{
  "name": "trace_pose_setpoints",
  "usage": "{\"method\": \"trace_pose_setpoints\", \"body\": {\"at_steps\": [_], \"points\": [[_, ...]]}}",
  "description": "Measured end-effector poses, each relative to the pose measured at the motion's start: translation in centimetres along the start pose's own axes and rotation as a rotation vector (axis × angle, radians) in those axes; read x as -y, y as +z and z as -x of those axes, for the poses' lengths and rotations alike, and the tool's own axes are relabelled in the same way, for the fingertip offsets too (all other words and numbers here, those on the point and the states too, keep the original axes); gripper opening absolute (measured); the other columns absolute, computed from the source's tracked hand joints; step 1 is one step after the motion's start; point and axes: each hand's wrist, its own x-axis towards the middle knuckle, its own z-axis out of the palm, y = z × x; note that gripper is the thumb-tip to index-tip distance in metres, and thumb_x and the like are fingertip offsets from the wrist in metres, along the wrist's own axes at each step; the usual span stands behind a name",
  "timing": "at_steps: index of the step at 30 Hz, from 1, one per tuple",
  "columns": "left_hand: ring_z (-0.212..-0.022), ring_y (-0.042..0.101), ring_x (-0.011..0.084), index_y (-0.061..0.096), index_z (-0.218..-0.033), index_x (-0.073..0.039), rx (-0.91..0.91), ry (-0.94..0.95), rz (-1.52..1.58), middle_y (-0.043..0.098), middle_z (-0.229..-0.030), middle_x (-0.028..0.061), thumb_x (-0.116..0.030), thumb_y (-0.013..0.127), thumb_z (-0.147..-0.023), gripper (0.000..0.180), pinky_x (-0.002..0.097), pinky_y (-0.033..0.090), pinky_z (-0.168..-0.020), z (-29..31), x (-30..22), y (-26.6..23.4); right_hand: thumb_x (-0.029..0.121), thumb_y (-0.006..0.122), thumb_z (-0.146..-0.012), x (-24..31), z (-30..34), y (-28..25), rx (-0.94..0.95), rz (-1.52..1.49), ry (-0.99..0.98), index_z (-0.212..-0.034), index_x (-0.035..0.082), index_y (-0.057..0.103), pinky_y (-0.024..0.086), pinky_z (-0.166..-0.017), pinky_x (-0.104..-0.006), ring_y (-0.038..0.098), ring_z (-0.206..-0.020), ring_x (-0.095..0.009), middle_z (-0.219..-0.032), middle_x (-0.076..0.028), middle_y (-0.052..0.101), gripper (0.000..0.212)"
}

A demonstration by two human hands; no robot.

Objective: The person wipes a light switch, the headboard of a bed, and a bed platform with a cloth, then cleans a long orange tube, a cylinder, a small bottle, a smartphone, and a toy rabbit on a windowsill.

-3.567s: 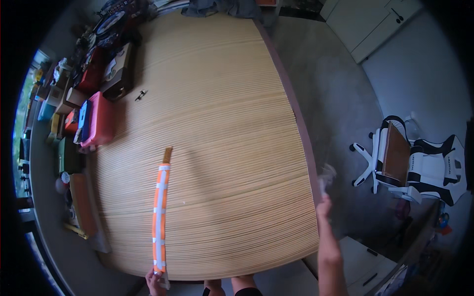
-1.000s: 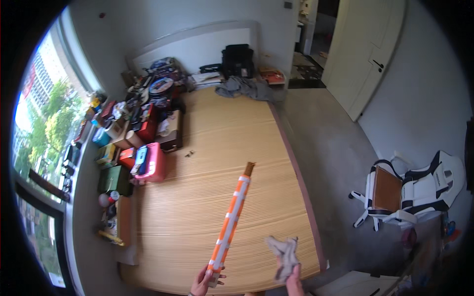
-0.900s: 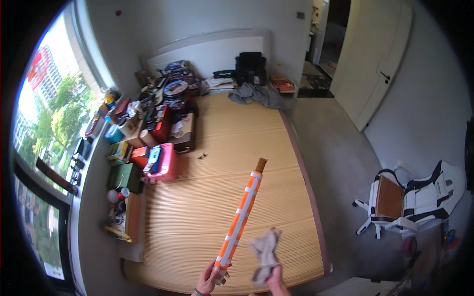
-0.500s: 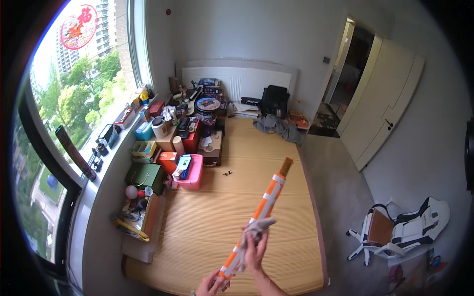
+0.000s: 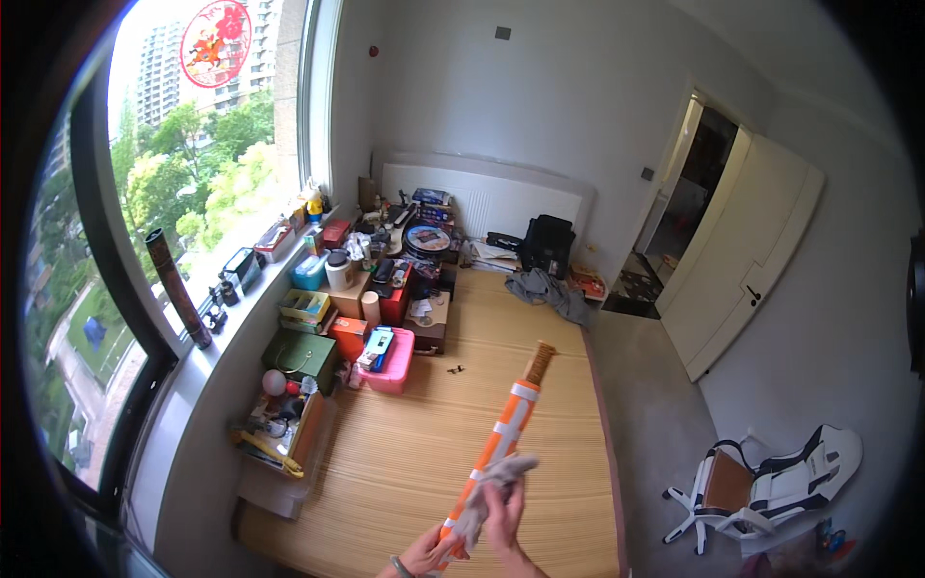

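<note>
A long orange stick (image 5: 502,433) with white bands and a brown cord-wrapped end (image 5: 540,364) slants up over the mat; it looks like a sheathed sword. My left hand (image 5: 436,551), a bangle at its wrist, is closed round the stick's lower part near the bottom edge. A grey cloth (image 5: 493,482) lies along the stick's side and partly covers it. My right hand (image 5: 505,515) grips this cloth against the stick, just above and to the right of my left hand. The stick's lowest end is partly hidden by my hand.
A bed with a straw mat (image 5: 385,491) spreads beneath my hands. Along its left stand a pink bin (image 5: 390,374), a green box (image 5: 297,355) and a box of odds and ends (image 5: 281,424). A white swivel chair (image 5: 771,486) stands right, near a half-open door (image 5: 747,260).
The view has tilted up, so the room sits lower. My left hand has come closer to the cloth and my right hand. The stick's wrapped end sits lower and farther left in view.
</note>
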Motion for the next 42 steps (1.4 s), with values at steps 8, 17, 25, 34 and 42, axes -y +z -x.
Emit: {"method": "trace_pose_setpoints", "body": {"at_steps": [8,17,25,34,42], "points": [[-0.063,0.056,0.0091,0.055,-0.103,-0.003,0.048,-0.118,-0.263,0.056,-0.076,0.0013,-0.025,0.049,-0.1,0.023,0.0271,0.052,-0.061,3.3,-3.0,-1.9,0.008,0.052,-0.094,10.0,-12.1,-1.6,-0.05,-0.249,-0.376,-0.135,0.008,0.032,0.047,-0.09,-0.0371,0.059,-0.108,-0.028,-0.132,-0.016,0.049,0.045],[-0.058,0.05,0.0109,0.055,-0.099,-0.004,0.142,-0.204,-0.39,0.052,-0.066,-0.001,-0.034,0.05,-0.099,0.03,0.028,0.044,-0.055,6.2,-2.2,-2.8,0.015,0.056,-0.094,6.5,-7.2,-1.0,-0.009,-0.342,-0.19,-0.118,0.004,0.045,0.046,-0.072,-0.0309,0.056,-0.077,-0.016,-0.091,-0.007,0.059,0.029],[-0.055,0.046,0.0104,0.061,-0.071,-0.009,0.11,-0.183,-0.309,0.05,-0.062,-0.0028,-0.041,0.058,-0.094,0.039,0.0294,0.035,-0.048,6.6,-5.7,1.0,0.039,0.049,-0.098,9.0,-6.2,-0.4,-0.191,-0.275,-0.036,-0.099,0.0,0.053,0.042,-0.047,-0.0233,0.053,-0.05,-0.014,-0.064,-0.01,0.059,0.039],[-0.083,0.059,0.0316,0.049,-0.108,-0.005,-0.255,-0.031,-0.987,0.06,-0.092,0.0122,-0.02,0.062,-0.089,0.028,0.0377,0.048,-0.075,4.5,-4.8,0.8,0.06,0.028,-0.097,7.3,-7.8,-5.2,-0.266,-0.566,-0.043,-0.136,0.008,0.043,0.044,-0.098,-0.0359,0.056,-0.111,-0.024,-0.124,-0.011,0.055,0.066],[-0.082,0.057,0.0289,0.05,-0.107,-0.004,-0.487,0.447,-1.398,0.056,-0.092,0.0108,-0.029,0.076,-0.075,0.048,0.0378,0.045,-0.07,4.1,-7.0,1.4,0.021,0.054,-0.097,10.9,-5.3,-3.8,-0.333,-0.29,-0.275,-0.118,0.001,0.051,0.049,-0.079,-0.0298,0.06,-0.092,-0.017,-0.102,-0.01,0.062,0.029]]}}
